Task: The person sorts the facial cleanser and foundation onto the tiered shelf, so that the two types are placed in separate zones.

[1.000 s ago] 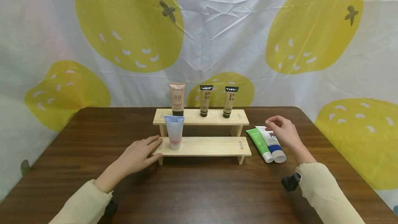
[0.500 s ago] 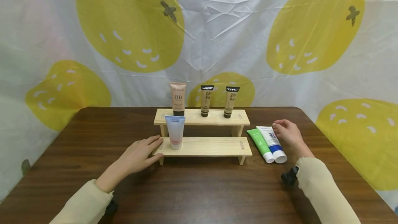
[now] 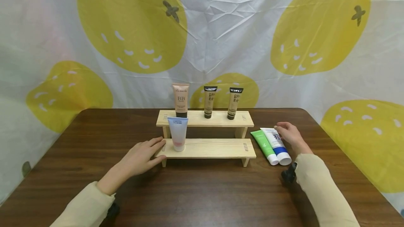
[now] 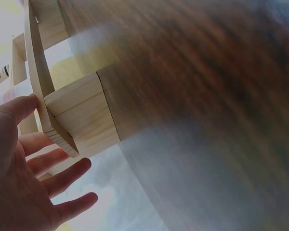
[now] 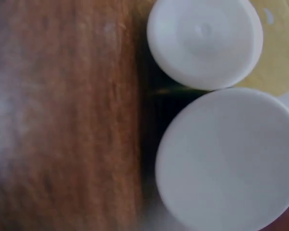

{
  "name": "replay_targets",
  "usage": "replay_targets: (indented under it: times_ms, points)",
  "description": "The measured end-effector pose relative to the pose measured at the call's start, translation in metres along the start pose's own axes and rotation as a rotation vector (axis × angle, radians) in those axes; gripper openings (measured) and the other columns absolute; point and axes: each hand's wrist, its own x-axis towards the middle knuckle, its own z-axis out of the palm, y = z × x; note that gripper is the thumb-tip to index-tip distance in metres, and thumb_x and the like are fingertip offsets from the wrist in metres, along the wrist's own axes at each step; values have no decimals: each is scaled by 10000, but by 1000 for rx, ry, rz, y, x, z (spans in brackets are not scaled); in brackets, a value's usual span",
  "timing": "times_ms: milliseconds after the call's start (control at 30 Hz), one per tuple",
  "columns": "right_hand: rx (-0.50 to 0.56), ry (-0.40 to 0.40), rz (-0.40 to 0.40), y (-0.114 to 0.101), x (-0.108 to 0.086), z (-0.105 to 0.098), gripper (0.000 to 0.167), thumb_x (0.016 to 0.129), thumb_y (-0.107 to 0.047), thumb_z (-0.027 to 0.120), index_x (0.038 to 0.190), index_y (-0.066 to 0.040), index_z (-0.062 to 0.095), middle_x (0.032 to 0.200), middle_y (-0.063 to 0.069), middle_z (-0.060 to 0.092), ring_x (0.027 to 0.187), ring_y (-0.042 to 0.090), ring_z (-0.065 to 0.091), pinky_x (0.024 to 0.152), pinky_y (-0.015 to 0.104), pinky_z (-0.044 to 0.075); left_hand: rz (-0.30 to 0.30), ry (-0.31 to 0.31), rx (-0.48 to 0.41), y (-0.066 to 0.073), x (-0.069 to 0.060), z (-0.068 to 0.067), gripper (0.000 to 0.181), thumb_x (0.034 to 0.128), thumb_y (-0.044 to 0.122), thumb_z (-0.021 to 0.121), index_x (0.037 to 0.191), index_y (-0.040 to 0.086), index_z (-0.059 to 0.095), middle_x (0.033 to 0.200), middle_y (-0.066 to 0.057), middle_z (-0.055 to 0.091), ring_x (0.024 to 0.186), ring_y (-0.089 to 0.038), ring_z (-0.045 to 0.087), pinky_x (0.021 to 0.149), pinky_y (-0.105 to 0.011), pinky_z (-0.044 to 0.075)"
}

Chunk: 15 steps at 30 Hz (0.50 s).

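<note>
The white tube (image 3: 273, 138) lies flat on the surface (image 3: 202, 195), to the right of the wooden stand (image 3: 217, 148) and just beside the green tube (image 3: 264, 145). The right hand (image 3: 290, 136) is at its flat far end; I cannot tell whether those fingers pinch the tube or only hover by its edge. The left hand (image 3: 140, 157) has its fingers spread and mostly straight, touching the left end of the stand's lower tier. The white tube is probably light, with a soft body that gives when squeezed and a smooth, slightly slick skin — hardly fragile. Its broad cap (image 5: 226, 159) should be the stiffest part, so a hold there, or on the body next to it, looks surest — the thin far end suits a pinch but likely bends.
</note>
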Motion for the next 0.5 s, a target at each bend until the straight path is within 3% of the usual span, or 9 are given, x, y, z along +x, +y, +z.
replay_targets:
  times_ms: [267, 500]
  points:
    - [-143, -34, 14, -1, 8, 1, 551, 915, -276, 427, 1300, 93, 290, 1295, 305, 286, 1156, 406, 301, 934, 493, 270, -5, -9, 0, 0, 0, 0, 530, 871, 369, 534, 1252, 3, 492, 1234, -174, 470, 1034, -333, 501, 808, -491, 392]
    - [-242, -24, -10, -1, 11, 5, 541, 880, -232, 481, 1272, 102, 316, 1233, 315, 350, 1105, 413, 357, 903, 491, 306, -3, -4, 1, 1, 0, -1, 525, 869, 361, 539, 1247, -1, 496, 1228, -177, 474, 1027, -334, 505, 803, -492, 394]
